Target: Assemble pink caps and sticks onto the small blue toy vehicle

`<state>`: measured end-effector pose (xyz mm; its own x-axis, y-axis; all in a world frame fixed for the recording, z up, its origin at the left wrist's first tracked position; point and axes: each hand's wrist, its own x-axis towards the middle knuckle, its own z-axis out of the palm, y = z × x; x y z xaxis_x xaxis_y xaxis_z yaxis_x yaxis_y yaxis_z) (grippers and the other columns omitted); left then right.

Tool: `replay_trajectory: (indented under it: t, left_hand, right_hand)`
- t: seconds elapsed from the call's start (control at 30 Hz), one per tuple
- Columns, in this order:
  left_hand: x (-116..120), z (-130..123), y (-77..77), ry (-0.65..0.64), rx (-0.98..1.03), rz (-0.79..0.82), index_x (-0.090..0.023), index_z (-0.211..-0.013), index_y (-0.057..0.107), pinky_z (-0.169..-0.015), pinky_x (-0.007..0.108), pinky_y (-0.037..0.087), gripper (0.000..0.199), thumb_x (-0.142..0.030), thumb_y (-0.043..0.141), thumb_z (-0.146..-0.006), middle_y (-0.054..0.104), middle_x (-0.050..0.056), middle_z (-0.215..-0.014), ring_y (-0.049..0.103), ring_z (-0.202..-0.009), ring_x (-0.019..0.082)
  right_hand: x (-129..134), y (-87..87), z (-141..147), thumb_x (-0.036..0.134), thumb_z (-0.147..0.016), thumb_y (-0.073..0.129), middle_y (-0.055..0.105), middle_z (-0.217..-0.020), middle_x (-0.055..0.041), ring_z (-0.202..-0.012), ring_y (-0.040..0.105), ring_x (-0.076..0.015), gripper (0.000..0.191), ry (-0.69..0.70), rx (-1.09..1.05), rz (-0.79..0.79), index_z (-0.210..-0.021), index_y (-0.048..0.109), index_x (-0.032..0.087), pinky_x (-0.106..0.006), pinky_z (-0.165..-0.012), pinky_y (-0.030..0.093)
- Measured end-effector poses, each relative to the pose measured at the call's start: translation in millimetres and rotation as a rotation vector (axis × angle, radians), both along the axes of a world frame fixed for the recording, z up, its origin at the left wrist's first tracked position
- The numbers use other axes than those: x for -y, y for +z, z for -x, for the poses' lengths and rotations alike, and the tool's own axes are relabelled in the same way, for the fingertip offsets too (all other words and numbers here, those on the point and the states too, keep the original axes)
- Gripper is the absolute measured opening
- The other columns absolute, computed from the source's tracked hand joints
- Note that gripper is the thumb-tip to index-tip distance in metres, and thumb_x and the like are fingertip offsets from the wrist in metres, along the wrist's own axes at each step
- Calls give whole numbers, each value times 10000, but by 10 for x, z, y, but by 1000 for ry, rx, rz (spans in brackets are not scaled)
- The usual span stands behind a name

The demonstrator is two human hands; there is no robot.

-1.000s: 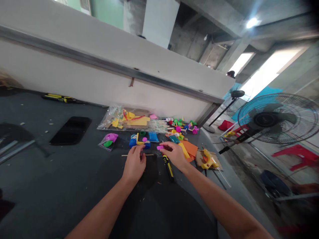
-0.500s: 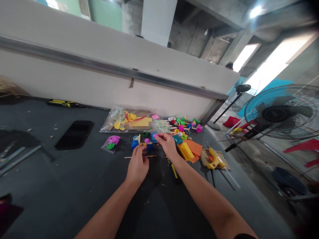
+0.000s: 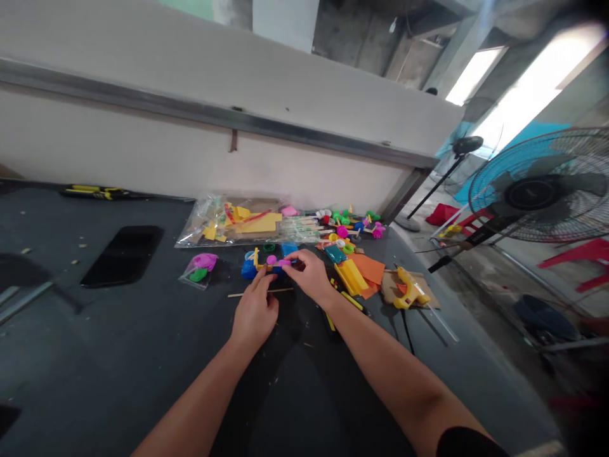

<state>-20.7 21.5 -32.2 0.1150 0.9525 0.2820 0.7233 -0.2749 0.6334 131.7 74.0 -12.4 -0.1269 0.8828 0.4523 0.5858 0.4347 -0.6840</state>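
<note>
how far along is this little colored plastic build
It looks partway. Seemingly done: a blue block carrying a yellow upright piece. In hand: the right hand pinches a pink piece at that assembly, with the left hand close beside it. Seemingly left: a wooden stick lying loose, plus the plastic bag of parts and the heap of colored plastic parts.

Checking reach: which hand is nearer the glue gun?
Right hand: left of the glue gun, orange sheets between. Left hand: farther left, past the right hand.
</note>
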Motion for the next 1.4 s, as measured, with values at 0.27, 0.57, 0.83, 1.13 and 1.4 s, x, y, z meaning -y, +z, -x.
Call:
replay_trajectory:
  t: [0.27,0.57,0.83,1.13,1.4]
  left_hand:
    - [-14,0,-18,-16,-35,-16,-155,-1168,552,-1019,398,400,444,-86,440,-744,467,93,-1379,475,-1222,242]
    - [-12,-6,3,-19,-59,-18,-169,-1162,556,-1018,405,399,433,-94,427,-756,509,85,-1340,486,-1207,237]
    - [-9,-8,-6,-20,-46,-35,-178,-1157,557,-1007,424,409,438,-84,438,-746,512,88,-1338,485,-1209,248]
    - [-9,-14,12,-27,-61,-30,-142,-1163,558,-1037,399,375,443,-87,430,-743,509,108,-1336,472,-1225,241]
    - [-18,-9,-1,-22,-56,-23,-176,-1152,562,-1009,413,410,439,-86,441,-739,500,87,-1351,491,-1205,248]
  right_hand:
    - [-22,2,15,310,-792,614,632,-806,-15,-740,579,-134,116,18,31,-35,-828,651,206,-247,-695,465]
    - [-63,8,42,304,-799,603,624,-830,-15,-782,573,-140,125,37,71,-21,-861,656,210,-253,-734,455]
    - [-80,14,35,299,-799,605,634,-835,-18,-803,576,-151,118,58,69,-6,-865,659,217,-263,-747,451]
    - [-98,-1,41,305,-800,607,640,-816,-9,-765,569,-138,121,78,87,-42,-854,652,208,-246,-728,436]
    - [-104,-20,44,324,-800,601,656,-836,-7,-763,586,-139,141,78,59,27,-881,658,224,-250,-724,442]
